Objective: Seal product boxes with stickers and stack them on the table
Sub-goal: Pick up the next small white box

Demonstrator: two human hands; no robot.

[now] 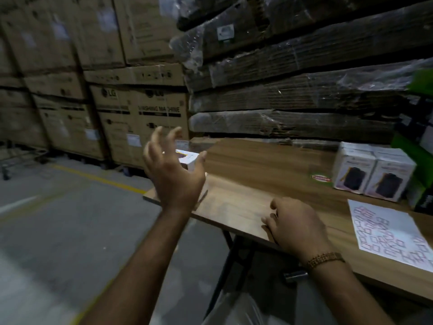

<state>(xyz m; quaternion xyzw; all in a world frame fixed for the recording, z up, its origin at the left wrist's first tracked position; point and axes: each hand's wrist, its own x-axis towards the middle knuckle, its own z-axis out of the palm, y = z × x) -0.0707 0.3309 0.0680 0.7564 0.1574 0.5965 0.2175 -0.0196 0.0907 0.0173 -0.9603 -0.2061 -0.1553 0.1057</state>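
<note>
Left hand (174, 172) raised above the table's left end, fingers spread and bent, holding nothing; just beyond it a small white box (188, 158) on the wooden table (269, 170), partly hidden behind the palm — contact between thumb and box impossible to tell through the blur. Right hand (296, 225) resting near the table's front edge, fingers loosely curled around nothing, a gold bracelet (325, 259) on the wrist. Further right, flat on the tabletop, a white sticker sheet (389, 233) covered in rows of red-outlined labels; past it, toward the back, two white product boxes (372, 171) side by side and touching, each printed with a dark item (details too soft to read); just left of them a single red oval sticker (321, 178) lying on the wood. Behind the table, wrapped cardboard bundles (293, 90); to the left, stacked cartons (140, 109) on the concrete floor (58, 207) with its yellow line.
</note>
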